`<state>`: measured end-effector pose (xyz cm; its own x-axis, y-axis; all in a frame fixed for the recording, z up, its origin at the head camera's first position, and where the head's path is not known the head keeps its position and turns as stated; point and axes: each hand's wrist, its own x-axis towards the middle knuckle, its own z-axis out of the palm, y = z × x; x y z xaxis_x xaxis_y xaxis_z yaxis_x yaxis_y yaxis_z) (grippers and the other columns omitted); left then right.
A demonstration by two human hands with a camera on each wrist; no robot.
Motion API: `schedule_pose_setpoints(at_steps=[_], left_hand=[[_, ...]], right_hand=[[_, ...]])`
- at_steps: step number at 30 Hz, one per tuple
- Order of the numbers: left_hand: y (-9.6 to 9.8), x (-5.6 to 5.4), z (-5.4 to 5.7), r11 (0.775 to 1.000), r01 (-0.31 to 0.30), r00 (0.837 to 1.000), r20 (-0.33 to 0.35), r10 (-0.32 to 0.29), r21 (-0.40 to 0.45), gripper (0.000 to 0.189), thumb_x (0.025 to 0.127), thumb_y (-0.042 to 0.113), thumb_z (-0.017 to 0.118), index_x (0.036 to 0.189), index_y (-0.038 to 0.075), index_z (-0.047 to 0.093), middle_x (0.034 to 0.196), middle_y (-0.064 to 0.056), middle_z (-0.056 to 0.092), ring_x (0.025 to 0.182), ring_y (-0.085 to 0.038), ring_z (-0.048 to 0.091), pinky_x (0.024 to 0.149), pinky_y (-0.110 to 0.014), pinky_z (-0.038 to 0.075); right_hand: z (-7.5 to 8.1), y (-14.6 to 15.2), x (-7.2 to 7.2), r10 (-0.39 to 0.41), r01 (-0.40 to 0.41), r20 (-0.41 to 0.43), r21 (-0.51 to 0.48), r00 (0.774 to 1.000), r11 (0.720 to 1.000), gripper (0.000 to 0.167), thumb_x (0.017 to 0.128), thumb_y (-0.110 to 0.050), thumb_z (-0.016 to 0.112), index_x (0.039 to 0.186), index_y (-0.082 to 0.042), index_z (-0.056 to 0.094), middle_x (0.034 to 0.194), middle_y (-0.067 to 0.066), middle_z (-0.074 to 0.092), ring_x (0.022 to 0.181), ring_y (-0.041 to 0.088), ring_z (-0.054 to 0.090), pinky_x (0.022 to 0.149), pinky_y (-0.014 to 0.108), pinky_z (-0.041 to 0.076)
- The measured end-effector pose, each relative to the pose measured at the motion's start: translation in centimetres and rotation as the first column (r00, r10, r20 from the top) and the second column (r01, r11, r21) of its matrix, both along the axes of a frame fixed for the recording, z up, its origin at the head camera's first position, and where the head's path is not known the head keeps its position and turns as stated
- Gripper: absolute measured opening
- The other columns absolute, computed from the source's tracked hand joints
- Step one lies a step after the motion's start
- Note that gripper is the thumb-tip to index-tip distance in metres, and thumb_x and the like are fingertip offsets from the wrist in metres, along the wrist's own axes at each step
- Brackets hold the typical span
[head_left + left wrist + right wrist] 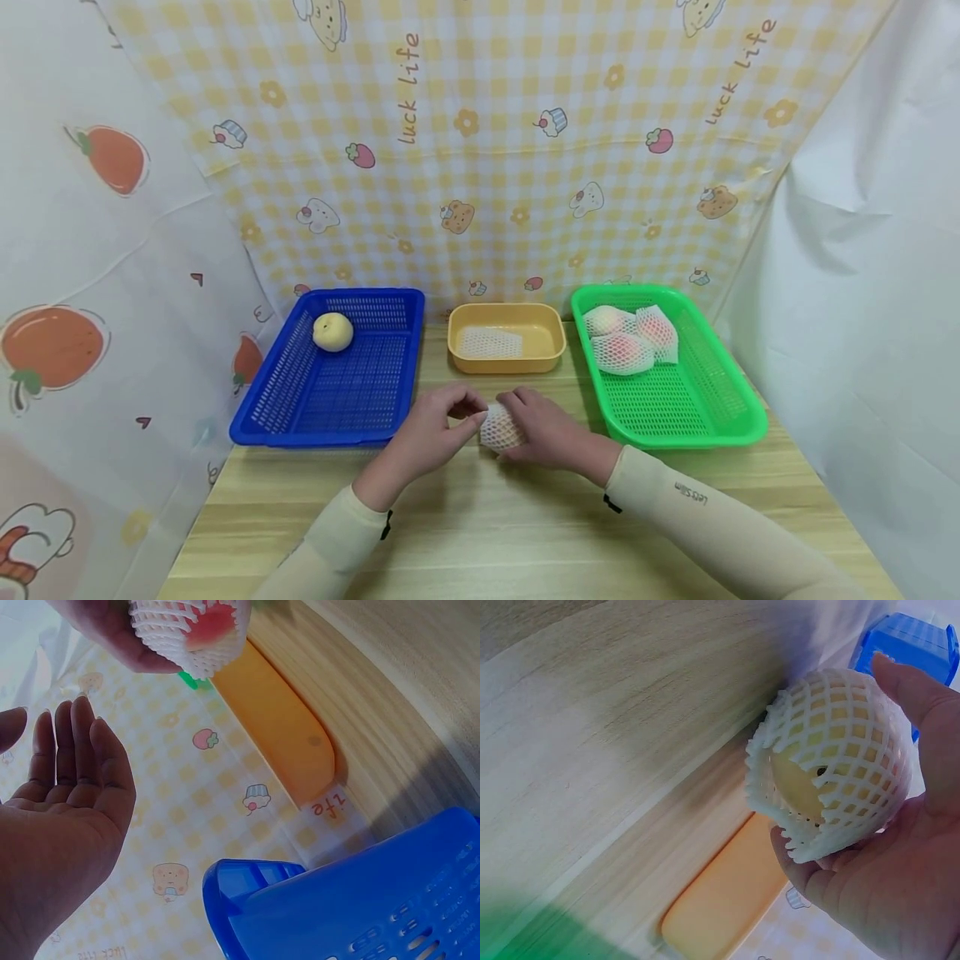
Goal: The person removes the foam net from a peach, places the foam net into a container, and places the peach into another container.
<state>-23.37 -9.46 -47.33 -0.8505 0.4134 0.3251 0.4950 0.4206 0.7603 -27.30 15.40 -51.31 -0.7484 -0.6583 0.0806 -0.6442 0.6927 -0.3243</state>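
Note:
In the head view my right hand (551,429) holds a peach in a white foam net (501,427) just above the wooden table. The right wrist view shows the thumb and fingers curled round this netted peach (847,742); pale yellow skin and a dark stem spot show at the net's open end. A red blush on the peach appears in the left wrist view. My left hand (431,429) is beside the fruit, its fingers loosely bent. From the left wrist, that hand (71,799) has a bare palm, with a gap between it and the net.
A blue basket (408,367) on the left holds one bare peach (332,332). Behind the hands stands a yellow tray (506,365) with flat white foam nets (490,342). Several netted fruits (622,352) lie in the green basket (720,392) on the right. A patterned cloth hangs behind.

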Motion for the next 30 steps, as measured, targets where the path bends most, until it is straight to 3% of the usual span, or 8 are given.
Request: schedule_pose_setpoints(at_steps=[13, 19, 24, 30], left_hand=[[-0.1, 0.2, 0.2, 1.0, 0.0, 1.0, 0.015, 0.0, 0.006, 0.005, 0.107, 0.012, 0.074, 0.111, 0.013, 0.076, 0.108, 0.007, 0.074, 0.102, -0.013, 0.072, 0.094, -0.053, 0.063], [-0.1, 0.4, 0.4, 1.0, -0.01, 1.0, 0.021, 0.01, 0.004, 0.006, 0.106, 0.012, 0.075, 0.112, 0.011, 0.077, 0.108, 0.007, 0.074, 0.103, -0.013, 0.072, 0.095, -0.053, 0.063], [-0.2, 0.4, 0.3, 1.0, -0.022, 0.999, 0.024, 0.022, -0.006, 0.006, 0.107, 0.013, 0.074, 0.111, 0.011, 0.077, 0.108, 0.006, 0.074, 0.103, -0.012, 0.072, 0.095, -0.047, 0.063], [-0.2, 0.6, 0.2, 1.0, -0.023, 1.0, 0.017, 0.022, 0.009, 0.006, 0.107, 0.012, 0.074, 0.11, 0.016, 0.076, 0.107, 0.007, 0.074, 0.102, -0.013, 0.072, 0.094, -0.049, 0.063]], right_hand=[[0.1, 0.0, 0.0, 0.012, -0.011, 0.021, -0.035, 1.0, 0.999, 0.096, 0.087, -0.047, 0.096, 0.16, -0.007, 0.048, 0.146, 0.015, 0.059, 0.126, 0.031, 0.063, 0.105, 0.05, 0.057], [0.9, 1.1, 0.4, -0.028, 0.035, 0.058, -0.134, 0.998, 0.99, 0.108, 0.083, -0.053, 0.097, 0.165, -0.007, 0.043, 0.156, 0.014, 0.055, 0.14, 0.033, 0.058, 0.114, 0.053, 0.052], [1.7, 2.8, 1.0, -0.027, 0.048, 0.089, -0.245, 0.996, 0.968, 0.108, 0.085, -0.045, 0.098, 0.168, -0.008, 0.039, 0.164, 0.011, 0.049, 0.151, 0.032, 0.049, 0.12, 0.055, 0.046], [2.9, 4.3, 2.0, -0.005, 0.012, 0.021, -0.32, 1.0, 0.947, 0.106, 0.085, -0.039, 0.099, 0.168, -0.011, 0.039, 0.165, 0.011, 0.048, 0.153, 0.034, 0.046, 0.122, 0.057, 0.044]])
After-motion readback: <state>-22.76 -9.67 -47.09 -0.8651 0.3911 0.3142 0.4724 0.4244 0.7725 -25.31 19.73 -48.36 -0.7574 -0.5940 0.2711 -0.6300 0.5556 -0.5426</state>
